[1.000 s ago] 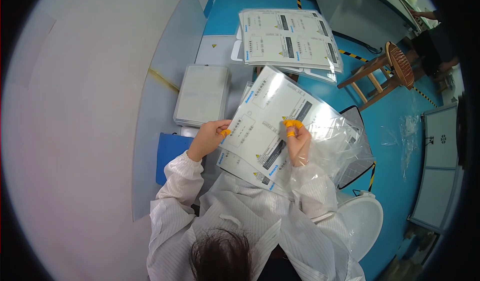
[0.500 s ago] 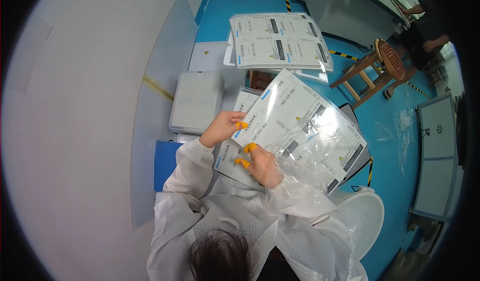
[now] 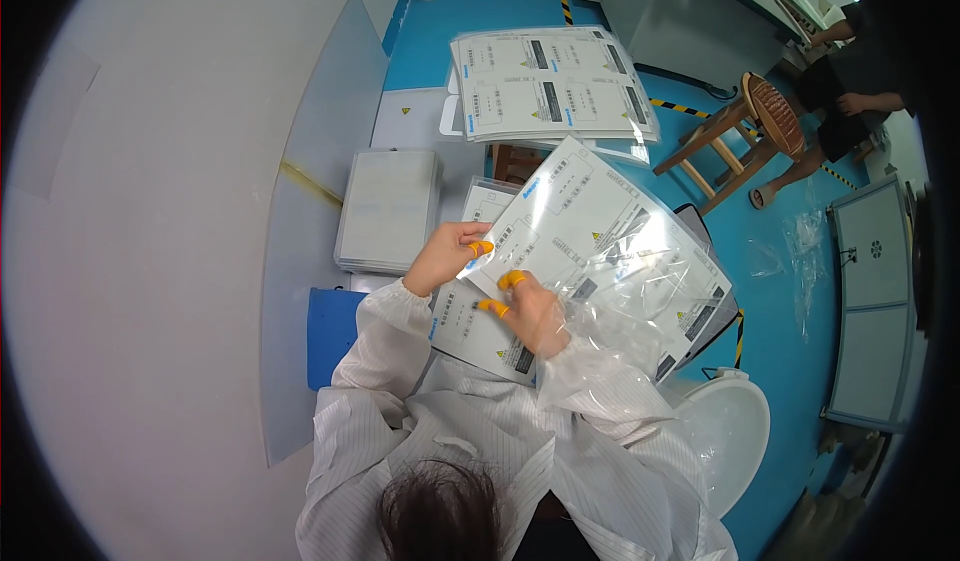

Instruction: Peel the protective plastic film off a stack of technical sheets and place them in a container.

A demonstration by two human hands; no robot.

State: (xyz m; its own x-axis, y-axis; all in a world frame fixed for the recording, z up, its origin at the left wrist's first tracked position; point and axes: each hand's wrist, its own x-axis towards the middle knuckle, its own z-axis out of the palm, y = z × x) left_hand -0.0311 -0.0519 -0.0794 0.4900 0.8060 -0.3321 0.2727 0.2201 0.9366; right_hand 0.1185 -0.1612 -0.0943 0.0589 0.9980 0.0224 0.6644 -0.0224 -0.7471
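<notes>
Sheet: printed label sheet (image 3: pixel 590 236) held up over the lap, long axis running up-right from the hands.
Left hand (image 3: pixel 445 256): pinches its near-left edge.
Right hand (image 3: pixel 530 311): nearer the bag (image 3: pixel 640 301), fingers pressed on its near edge; the grasp itself cannot be made out.

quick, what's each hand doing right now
Left hand: closed, pinching the corner of the printed label sheet.
Right hand: fingers on the same sheet's lower edge, partly under the clear plastic bag; grip unclear.

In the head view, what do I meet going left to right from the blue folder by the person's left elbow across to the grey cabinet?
blue folder → left hand → right hand → clear plastic bag → white round stool → grey cabinet
</notes>
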